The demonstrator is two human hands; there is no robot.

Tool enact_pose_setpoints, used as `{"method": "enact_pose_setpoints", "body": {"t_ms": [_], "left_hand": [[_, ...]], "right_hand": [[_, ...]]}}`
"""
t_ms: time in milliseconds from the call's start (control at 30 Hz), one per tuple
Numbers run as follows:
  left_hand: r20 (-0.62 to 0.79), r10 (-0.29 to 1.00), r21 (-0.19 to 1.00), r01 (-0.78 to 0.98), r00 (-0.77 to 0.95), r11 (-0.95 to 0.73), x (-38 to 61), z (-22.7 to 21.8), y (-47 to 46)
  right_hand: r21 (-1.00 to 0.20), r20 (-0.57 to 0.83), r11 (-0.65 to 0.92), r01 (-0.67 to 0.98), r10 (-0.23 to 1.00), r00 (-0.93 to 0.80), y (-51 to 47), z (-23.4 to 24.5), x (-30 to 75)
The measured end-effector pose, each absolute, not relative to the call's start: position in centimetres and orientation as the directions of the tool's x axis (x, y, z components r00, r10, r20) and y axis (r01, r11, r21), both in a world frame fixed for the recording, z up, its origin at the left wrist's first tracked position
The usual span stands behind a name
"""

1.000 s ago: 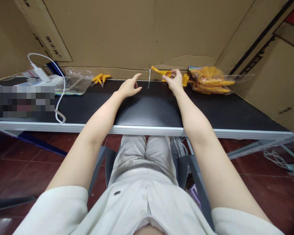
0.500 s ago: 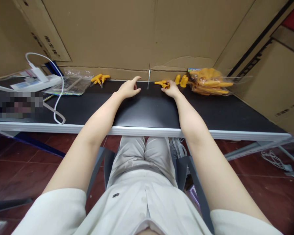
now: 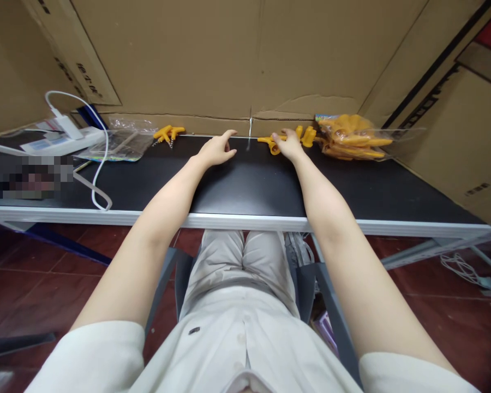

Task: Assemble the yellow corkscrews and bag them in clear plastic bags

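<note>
Fingers apart and holding nothing, my left hand [image 3: 218, 149] hovers over the black tabletop near its back edge. My right hand [image 3: 290, 146] is also open, thumb and fingers spread. It is just right of a yellow plastic piece [image 3: 265, 140] with a long thin stem and a ring-like part [image 3: 274, 148] beside it; whether it touches them I cannot tell. Behind its fingertips stand two short yellow cylinders, the clearer one a ribbed cylinder [image 3: 309, 137]. Farther left lie yellow T-shaped handles [image 3: 169, 132] with metal spirals like corkscrews.
A clear bag of yellow plastic parts [image 3: 354, 139] lies at the back right. On the left are a flattened clear bag [image 3: 126, 146], a white power strip [image 3: 61, 141] and a looping white cable [image 3: 105, 164]. A cardboard wall [image 3: 188, 60] rises behind the table.
My right hand has shifted slightly right and drawn its thumb off the yellow ring-like part, which now shows more fully. My left hand stays about where it was.
</note>
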State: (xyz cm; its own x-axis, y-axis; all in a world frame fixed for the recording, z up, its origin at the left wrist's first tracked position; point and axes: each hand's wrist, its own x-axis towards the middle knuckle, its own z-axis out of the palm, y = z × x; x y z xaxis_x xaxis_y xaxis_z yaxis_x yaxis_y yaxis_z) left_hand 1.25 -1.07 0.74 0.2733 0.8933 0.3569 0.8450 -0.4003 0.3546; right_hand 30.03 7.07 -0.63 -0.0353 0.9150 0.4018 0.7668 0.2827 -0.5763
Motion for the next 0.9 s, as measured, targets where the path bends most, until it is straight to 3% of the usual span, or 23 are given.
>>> {"method": "enact_pose_setpoints", "body": {"t_ms": [267,433,700,900], "left_hand": [[0.371,0.882,0.373,0.823,0.292,-0.43,1.0,0.5,-0.7],[0.359,0.906,0.372,0.857,0.222,-0.357,0.4,0.7,-0.8],[0.404,0.903,0.45,0.892,-0.148,-0.055,-4.1,0.1,1.2],[0.254,0.851,0.584,0.774,-0.46,0.244,-7.6,-1.3,1.8]], "right_hand": [[-0.474,0.213,-0.144,0.869,0.939,0.272,5.1,2.8,32.4],[-0.5,0.188,-0.22,0.838,0.917,0.353,6.7,1.0,33.5],[-0.593,0.176,-0.222,0.774,0.902,0.393,9.8,-0.3,35.7],[-0.483,0.105,-0.293,0.825,0.916,0.387,7.8,1.0,34.8]]}}
